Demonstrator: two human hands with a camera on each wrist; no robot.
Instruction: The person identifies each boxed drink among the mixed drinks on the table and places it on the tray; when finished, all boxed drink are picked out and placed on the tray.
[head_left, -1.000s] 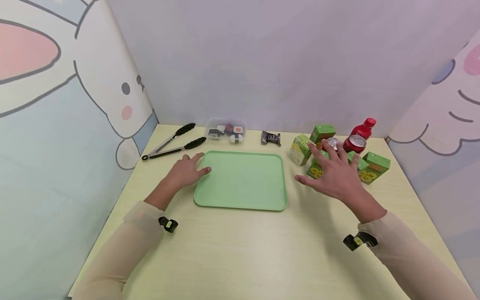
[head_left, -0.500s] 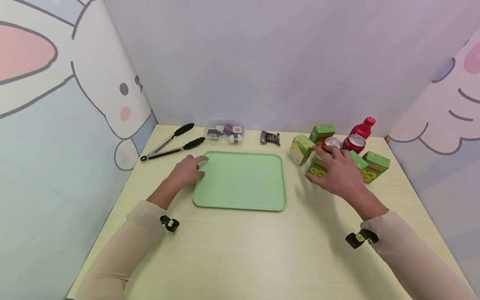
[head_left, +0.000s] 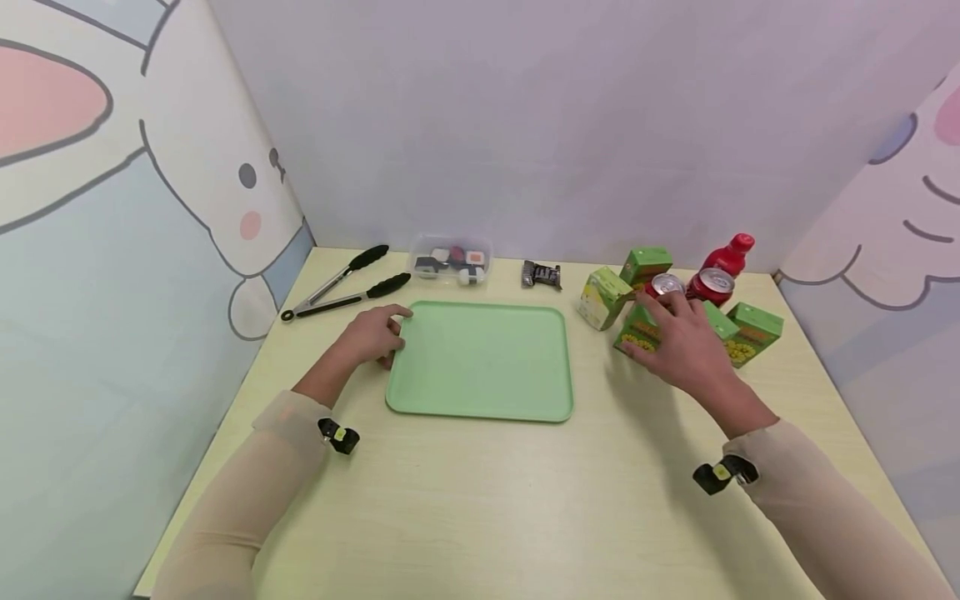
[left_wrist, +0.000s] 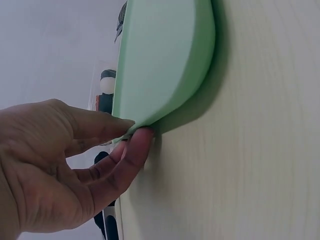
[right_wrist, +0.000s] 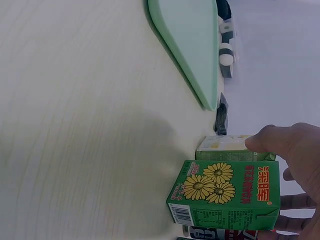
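In the left wrist view my left hand (left_wrist: 70,165) pinches the rim of the light green tray (head_left: 480,362), thumb above and fingers below. The tray lies in mid-table, its corner tilted in that view. My right hand (head_left: 686,346) reaches over a green drink carton (right_wrist: 220,192) printed with yellow flowers. Its fingers pass behind the carton's top, partly hidden. The thumb stands off to one side, with a small gap to the carton in the right wrist view. A paler green carton (head_left: 600,298) stands just left of it.
Close to the right hand stand more green cartons (head_left: 752,329), soda cans (head_left: 711,286) and a red bottle (head_left: 731,254). Along the back lie black-tipped tongs (head_left: 345,287), a clear box (head_left: 450,262) of small sushi-like pieces and a dark wrapped packet (head_left: 542,275). Walls enclose the table.
My left hand's fingers have closed onto the tray's left rim. My right hand has drawn its spread fingers in and come down around the flowered carton.
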